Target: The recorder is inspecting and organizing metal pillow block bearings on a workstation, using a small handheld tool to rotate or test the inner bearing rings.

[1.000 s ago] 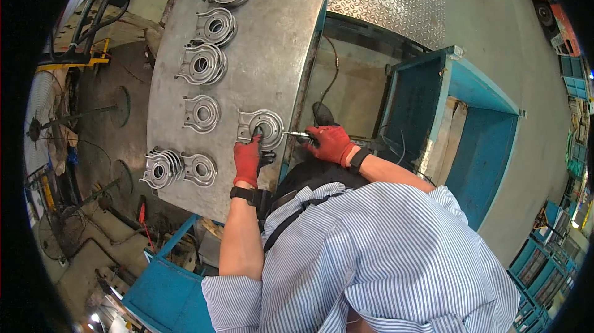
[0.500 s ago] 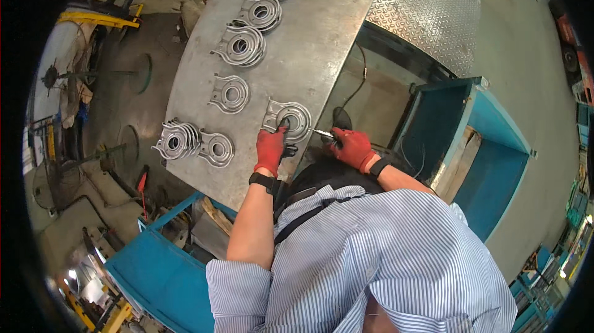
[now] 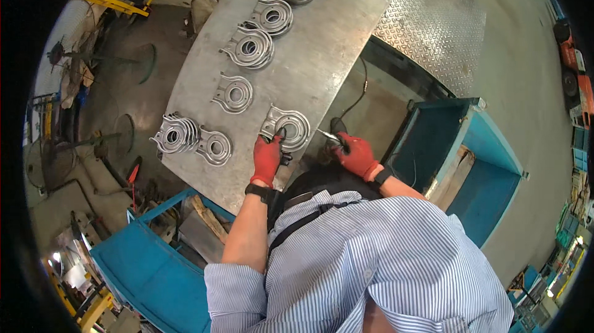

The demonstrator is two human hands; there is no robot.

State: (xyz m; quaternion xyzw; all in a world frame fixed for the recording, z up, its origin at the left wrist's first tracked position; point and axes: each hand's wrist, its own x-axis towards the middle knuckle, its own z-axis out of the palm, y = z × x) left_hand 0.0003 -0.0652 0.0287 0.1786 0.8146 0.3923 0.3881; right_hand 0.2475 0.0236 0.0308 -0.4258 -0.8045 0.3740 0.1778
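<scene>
Backed off the bracket [image 3: 299, 126], the tool [image 3: 330, 136] points lengthwise up-left, clamped in right grip [image 3: 357, 156]; left grip's [image 3: 267, 158] closure unclear.

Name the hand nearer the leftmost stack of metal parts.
Left: the left hand is right of the stack, touching a metal part; the right hand, holding a tool, is farther right.

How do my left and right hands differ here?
Your left hand touches a metal part; your right hand grips a slim tool.
Your left hand is over the table; your right hand is off to the table's right.
Both wear red-and-black gloves, with black wristbands.
</scene>
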